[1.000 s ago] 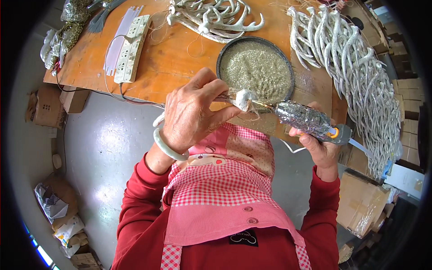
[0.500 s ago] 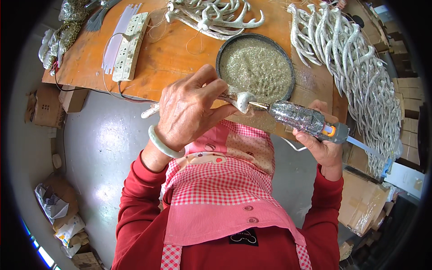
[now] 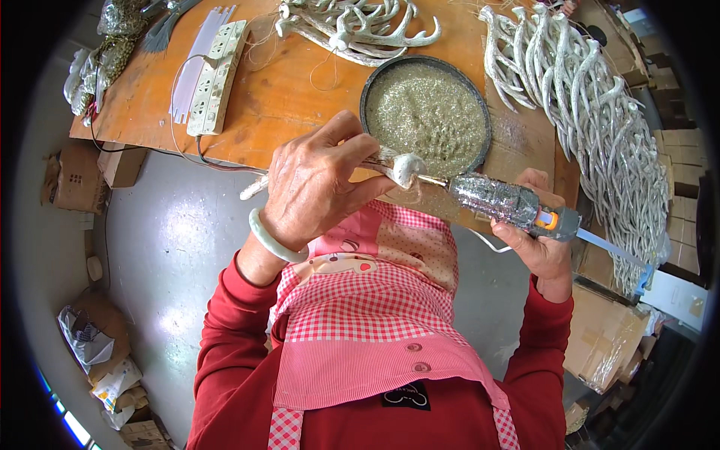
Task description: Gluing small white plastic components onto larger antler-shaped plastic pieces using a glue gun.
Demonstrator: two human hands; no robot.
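The left hand [image 3: 319,180] is closed around a white antler piece [image 3: 401,166], with the fingers pinched on it near its fat end. A thin tail of the piece pokes out behind the hand, at 8 o'clock from it. The right hand [image 3: 541,240] is wrapped tight around a glue gun [image 3: 502,202] all covered in glitter. The gun's tip touches the fat end of the antler piece. The two hands are apart, with the gun reaching across between them.

At 12 o'clock from the gun sits a round dark pan [image 3: 426,112] full of gold glitter. At 2 o'clock from it lies a big heap of silver antlers [image 3: 600,120]. A smaller pile of white antlers [image 3: 352,26] lies at 11 o'clock from the pan. A white power strip [image 3: 217,79] lies at 10 o'clock from the left hand.

All this rests on an orange wooden table [image 3: 285,97]. Below is a grey floor [image 3: 172,247]. Brown boxes [image 3: 607,337] sit at 5 o'clock from the right hand.
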